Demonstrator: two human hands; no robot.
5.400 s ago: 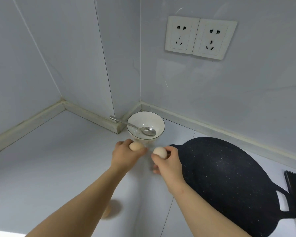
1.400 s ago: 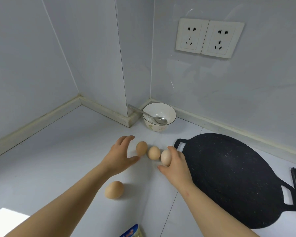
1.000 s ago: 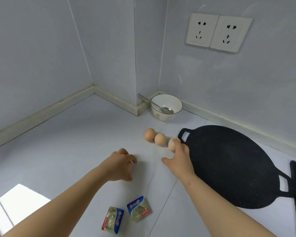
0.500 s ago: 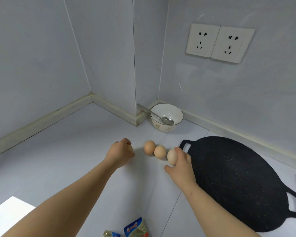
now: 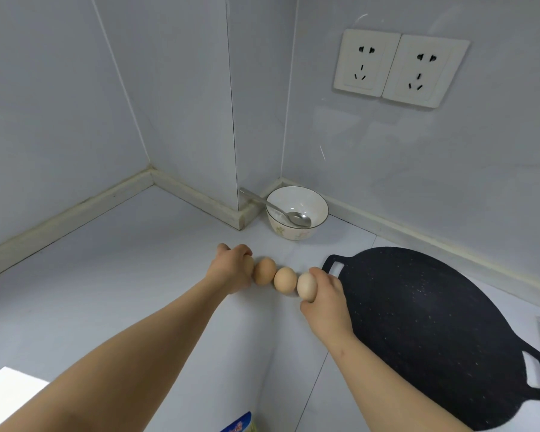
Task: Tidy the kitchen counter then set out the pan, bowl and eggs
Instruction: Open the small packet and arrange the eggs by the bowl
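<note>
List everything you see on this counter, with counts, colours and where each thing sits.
eggs: four, tan, in a row on the counter between the hands
bowl: one, white, at the foot of the wall
spoon: one, silver, in the bowl
pan: one, black, right of the eggs
sockets: two, white, on the wall
packet: one, blue-edged, bottom edge
left hand: grips the leftmost egg, mostly hidden
right hand: grips the rightmost egg
</note>
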